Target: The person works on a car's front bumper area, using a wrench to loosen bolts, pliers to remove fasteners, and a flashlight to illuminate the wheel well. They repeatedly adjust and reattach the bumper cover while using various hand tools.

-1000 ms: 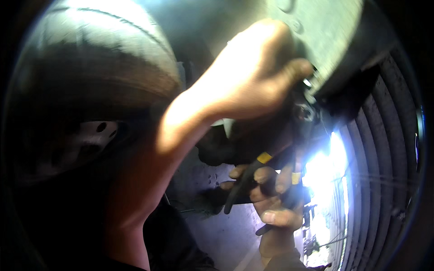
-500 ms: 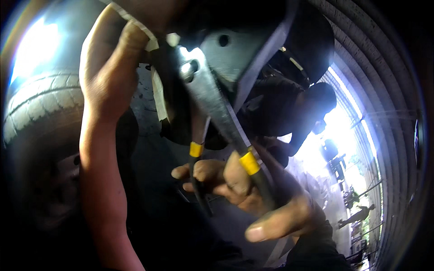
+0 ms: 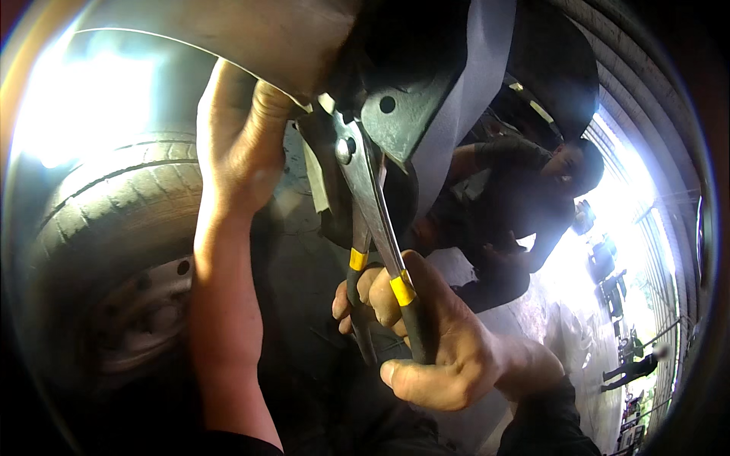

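My right hand (image 3: 449,346) is wrapped round a pair of pliers (image 3: 366,194) with dark grips and yellow bands. Their handles stand a little apart, slanting up to the pivot. The jaws are up at a dark bracket beside the curved panel (image 3: 228,38); what lies between them I cannot make out. My left hand (image 3: 242,144) holds the panel's thin lower edge, thumb showing and fingertips hidden behind it. Just right of the jaws hangs a grey metal bracket (image 3: 385,114) with a round hole.
At left stands a vehicle tyre (image 3: 114,197) on a steel wheel (image 3: 148,319). Another person (image 3: 517,197) in dark clothes crouches to the right, close to the vehicle's underside. A ribbed wall (image 3: 646,99) curves along the right, and a distant figure (image 3: 633,370) stands near bright daylight.
The plier handles have come closer together in my right hand, with its fingers more closed round them. The view has shifted, so both hands and the panel appear farther right.
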A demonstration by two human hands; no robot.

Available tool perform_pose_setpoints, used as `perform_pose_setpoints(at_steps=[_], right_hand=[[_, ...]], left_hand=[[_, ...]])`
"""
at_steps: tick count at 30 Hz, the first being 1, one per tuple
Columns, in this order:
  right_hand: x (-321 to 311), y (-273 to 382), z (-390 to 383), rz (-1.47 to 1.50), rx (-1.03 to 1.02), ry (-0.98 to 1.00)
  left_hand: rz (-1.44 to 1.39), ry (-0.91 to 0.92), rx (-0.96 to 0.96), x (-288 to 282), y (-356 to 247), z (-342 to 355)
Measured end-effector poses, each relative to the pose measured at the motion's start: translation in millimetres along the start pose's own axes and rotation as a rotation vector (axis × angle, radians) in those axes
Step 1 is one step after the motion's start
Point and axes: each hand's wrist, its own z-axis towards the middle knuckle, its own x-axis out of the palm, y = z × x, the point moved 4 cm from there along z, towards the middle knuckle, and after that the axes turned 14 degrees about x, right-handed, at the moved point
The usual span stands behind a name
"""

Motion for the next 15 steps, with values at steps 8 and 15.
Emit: perform_pose_setpoints(at_steps=[8, 15], right_hand=[[-3.6, -1.6, -13.4, 0.189, -0.084, -0.178], [4.0, -2.0, -14.3, 0.165, 0.237, -0.012]], left_hand=[[-0.033, -0.091, -0.084, 19.9, 0.6, -1.0], [0.052, 0.009, -0.165, 9.2, 0.3, 2.5]])
